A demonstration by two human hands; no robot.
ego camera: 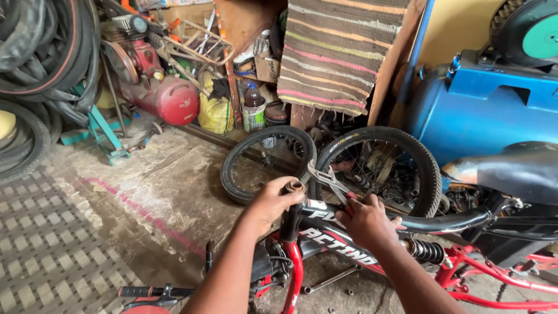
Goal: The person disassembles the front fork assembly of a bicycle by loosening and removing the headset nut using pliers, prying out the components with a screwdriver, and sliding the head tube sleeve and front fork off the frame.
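Your left hand (272, 200) gripped the rusty tube top (296, 186) of the red-and-black bicycle frame (325, 235) lying on the workshop floor (145, 197), while your right hand (366, 221) clasped red-handled pliers (327, 177) just beside it; a firm hold on the frame and squarely set pliers looked key.

The bicycle frame (349, 244), red and black with white lettering, lies tilted across the lower centre of the frame. Its open head tube (295, 187) points upward at centre. Pliers (326, 177) with red handles sit just right of it, jaws angled up-left.
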